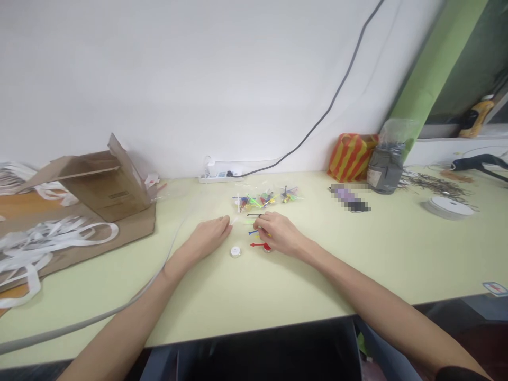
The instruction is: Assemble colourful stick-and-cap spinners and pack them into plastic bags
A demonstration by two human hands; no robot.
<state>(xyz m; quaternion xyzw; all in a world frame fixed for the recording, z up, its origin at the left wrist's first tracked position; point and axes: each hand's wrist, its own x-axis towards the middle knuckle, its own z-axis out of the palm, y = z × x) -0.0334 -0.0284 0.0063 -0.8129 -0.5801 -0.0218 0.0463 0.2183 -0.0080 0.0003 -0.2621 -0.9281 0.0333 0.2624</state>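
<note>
My left hand [214, 233] rests on the pale green table with its fingers pressed together, and a thin white piece [235, 221] sticks out at the fingertips. My right hand [278, 230] curls over a row of small plastic arrows; what its fingertips pinch is hidden. From under that hand show a black arrow [252, 215], a blue arrow [252, 233] and a red arrow [257, 245] with a round red part. Between the hands, closer to me, lies a small round white disc [235, 252]. Behind them are clear bags of colourful plastic pieces [264, 199].
On the left, an open cardboard box [105, 182] stands beside white straps [59, 235]. A power strip [220, 172] sits at the wall; a grey cable [119, 308] crosses the left forearm. Rightward are a phone [351, 198], a striped bag [351, 159] and a white spool [448, 207].
</note>
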